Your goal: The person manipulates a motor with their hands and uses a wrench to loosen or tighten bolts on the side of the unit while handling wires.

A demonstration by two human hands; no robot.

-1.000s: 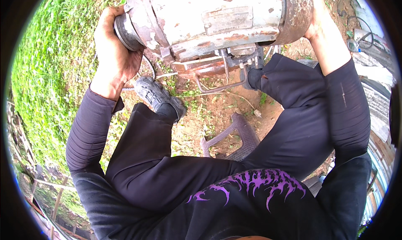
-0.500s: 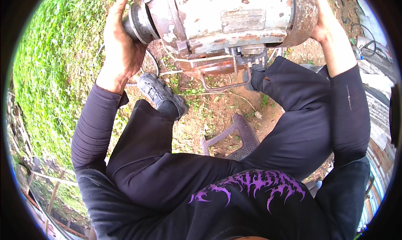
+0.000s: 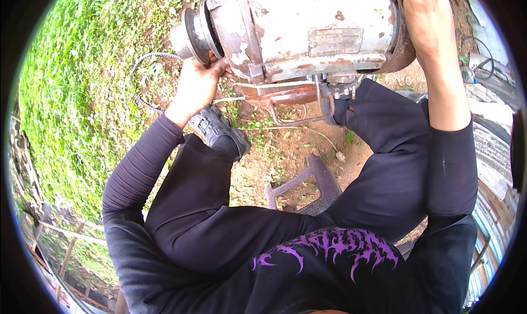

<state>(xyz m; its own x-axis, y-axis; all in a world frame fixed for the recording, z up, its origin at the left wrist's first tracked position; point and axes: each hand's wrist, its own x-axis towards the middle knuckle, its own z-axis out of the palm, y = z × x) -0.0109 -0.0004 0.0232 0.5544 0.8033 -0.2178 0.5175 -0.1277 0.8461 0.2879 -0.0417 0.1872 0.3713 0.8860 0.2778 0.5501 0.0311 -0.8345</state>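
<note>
An old electric motor [image 3: 285,26] with flaking pale paint and rust lies crosswise in front of me, its top cut off by the picture's upper edge. On its left end is a dark grooved pulley [image 3: 198,31]. My left hand [image 3: 196,86] is under that pulley, its fingers closed at the lower rim beside the motor housing; some fingertips are hidden. Over the rusty end cover [image 3: 405,49] at the right, my right hand [image 3: 429,23] is curled against the motor, fingers partly out of view. Below the housing are a brown rusty base [image 3: 282,94] and a bent metal rod [image 3: 299,122].
A brown plastic chair piece [image 3: 325,188] lies on the soil between my legs. My shoe [image 3: 217,128] is close to the motor's left underside. A looped cable [image 3: 136,75] lies in the grass at the left; corrugated sheets [image 3: 491,155] are at the right.
My left hand has moved from the outer face of the pulley to its lower rim. My right hand has shifted higher over the end cover. The motor appears slightly lower and further right.
</note>
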